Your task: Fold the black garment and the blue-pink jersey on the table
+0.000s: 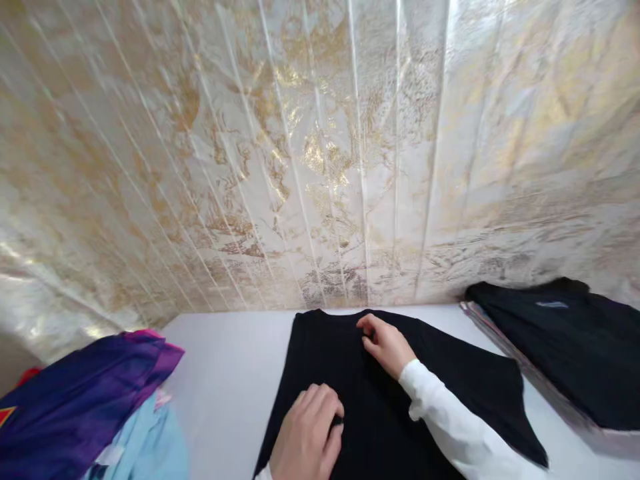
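A black shirt lies spread on the white table, its neckline at the far edge and a sleeve reaching to the right. My left hand rests low on the shirt's left part, fingers curled down and the thumb bent inward, with black cloth between thumb and fingers. Near the neckline is my right hand, in a white sleeve. Its fingers are bent and the thumb stands apart from them, with no cloth visibly gripped; whether the fingertips touch the shirt I cannot tell.
At right lies a stack of folded clothes with a black shirt on top. A loose pile at left has a purple garment over a light blue one. Behind the white table rises a shiny gold-and-white patterned wall covering.
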Demonstrator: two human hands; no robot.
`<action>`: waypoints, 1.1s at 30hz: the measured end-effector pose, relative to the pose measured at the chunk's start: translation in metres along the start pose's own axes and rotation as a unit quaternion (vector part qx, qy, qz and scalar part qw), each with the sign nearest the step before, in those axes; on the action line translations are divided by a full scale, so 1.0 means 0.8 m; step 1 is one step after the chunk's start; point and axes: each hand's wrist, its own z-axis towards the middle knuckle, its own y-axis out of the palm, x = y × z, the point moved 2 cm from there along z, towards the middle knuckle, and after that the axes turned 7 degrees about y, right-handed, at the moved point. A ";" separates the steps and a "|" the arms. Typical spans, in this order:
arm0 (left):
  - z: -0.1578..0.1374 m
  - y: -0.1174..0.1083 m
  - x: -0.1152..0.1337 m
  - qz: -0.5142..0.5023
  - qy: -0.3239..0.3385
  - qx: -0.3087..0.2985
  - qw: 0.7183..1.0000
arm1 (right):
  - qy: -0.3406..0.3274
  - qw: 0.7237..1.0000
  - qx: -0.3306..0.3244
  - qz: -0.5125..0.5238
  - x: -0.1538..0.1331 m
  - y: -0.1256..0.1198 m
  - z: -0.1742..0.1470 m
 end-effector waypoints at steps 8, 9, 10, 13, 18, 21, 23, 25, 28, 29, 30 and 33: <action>0.007 -0.007 0.004 -0.036 0.042 0.018 0.998 | 0.067 0.994 -0.061 -0.064 0.004 -0.004 0.003; 0.006 -0.008 0.004 -0.042 0.039 0.023 0.998 | 0.069 0.993 -0.066 -0.072 0.003 -0.005 0.003; 0.006 -0.009 0.004 -0.047 0.037 0.028 0.998 | 0.070 0.992 -0.071 -0.081 0.002 -0.005 0.002; 0.006 -0.010 0.003 -0.055 0.040 0.031 0.997 | 0.069 0.989 -0.079 -0.109 0.000 -0.003 0.000; 0.007 -0.013 0.006 -0.074 0.057 0.018 0.995 | 0.045 0.986 -0.089 -0.136 -0.002 -0.005 -0.003; 0.006 -0.020 0.002 -0.109 0.017 0.029 0.994 | 0.009 0.986 -0.089 -0.140 -0.010 -0.012 -0.006; 0.003 -0.022 -0.007 -0.104 -0.041 0.058 0.992 | -0.040 0.990 -0.060 -0.120 -0.023 -0.014 -0.011; -0.005 -0.018 -0.018 -0.059 -0.098 0.090 0.989 | -0.097 0.992 -0.023 -0.075 -0.040 -0.012 -0.018; -0.020 -0.002 -0.033 0.021 -0.134 0.076 0.988 | -0.153 0.988 -0.020 -0.021 -0.058 0.008 -0.031; -0.026 0.005 -0.035 0.038 -0.132 0.055 0.989 | -0.157 0.987 -0.039 -0.025 -0.059 0.018 -0.034; -0.031 0.011 -0.037 0.052 -0.127 0.030 0.990 | -0.153 0.985 -0.063 -0.043 -0.058 0.029 -0.037; -0.044 0.021 -0.037 0.082 -0.107 -0.028 0.990 | -0.134 0.974 -0.124 -0.132 -0.043 0.052 -0.039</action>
